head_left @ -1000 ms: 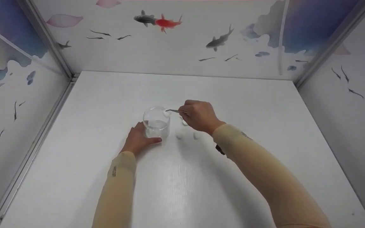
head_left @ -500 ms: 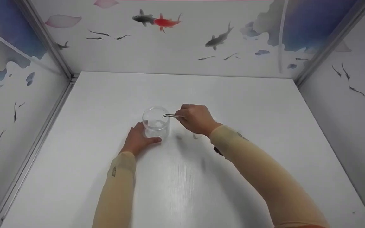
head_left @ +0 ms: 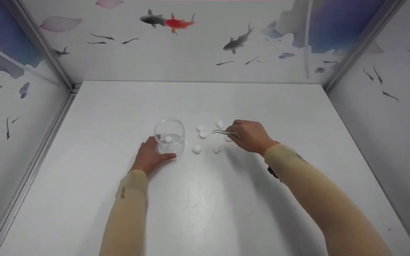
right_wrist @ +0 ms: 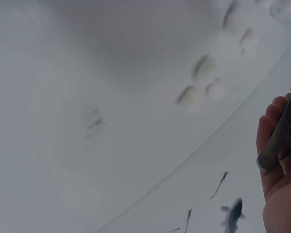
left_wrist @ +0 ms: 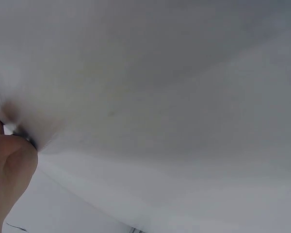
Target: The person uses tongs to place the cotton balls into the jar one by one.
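My left hand (head_left: 147, 156) grips the lower side of a clear round container (head_left: 181, 144), thumb across the front and fingers behind. A small white cotton-like ball (head_left: 168, 139) lies inside it. My right hand (head_left: 251, 135) holds metal tweezers (head_left: 222, 132), tips pointing left, slightly apart and with nothing between them. Just left of the tips is a white ball (head_left: 203, 134); several more, such as a near one (head_left: 197, 149), lie scattered around. One (head_left: 229, 138) is partly hidden behind the right hand. The right wrist view shows the tweezers (right_wrist: 277, 141) against the palm.
A white table (head_left: 198, 199) carries everything. Walls printed with fish stand at the back (head_left: 190, 60) and on both sides, meeting the table at its edges.
A white ball held in the tweezers at the container's rim has been let go and is now inside. The right hand has moved right, over the scattered balls. The left hand keeps its grip.
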### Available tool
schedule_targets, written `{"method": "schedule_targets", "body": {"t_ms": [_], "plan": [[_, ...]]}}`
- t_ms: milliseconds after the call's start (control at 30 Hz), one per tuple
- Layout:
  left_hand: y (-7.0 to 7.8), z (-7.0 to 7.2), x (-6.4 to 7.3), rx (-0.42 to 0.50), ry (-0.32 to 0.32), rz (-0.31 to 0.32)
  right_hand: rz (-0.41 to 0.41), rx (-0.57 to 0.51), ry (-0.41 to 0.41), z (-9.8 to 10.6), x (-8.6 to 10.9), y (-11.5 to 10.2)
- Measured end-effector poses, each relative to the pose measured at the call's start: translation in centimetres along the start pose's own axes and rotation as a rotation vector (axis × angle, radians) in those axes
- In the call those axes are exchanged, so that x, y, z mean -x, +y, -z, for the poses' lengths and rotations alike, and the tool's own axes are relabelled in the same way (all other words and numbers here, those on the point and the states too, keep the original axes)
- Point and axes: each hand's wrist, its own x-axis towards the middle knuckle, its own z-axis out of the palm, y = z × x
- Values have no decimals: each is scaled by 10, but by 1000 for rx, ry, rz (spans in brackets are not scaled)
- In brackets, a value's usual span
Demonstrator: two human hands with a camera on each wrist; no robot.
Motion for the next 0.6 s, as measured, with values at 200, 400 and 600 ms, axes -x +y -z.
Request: {"method": "schedule_targets", "body": {"t_ms": [200, 400, 600], "plan": [[-1, 0, -1, -6, 14, -51, -35, -2, -72, -11, 23, 12], [1, 1, 1, -3, -3, -39, -80, -14, -106, -19, 33, 13], [1, 0, 1, -10, 0, -43, -100, -32, -122, -24, 35, 14]]}}
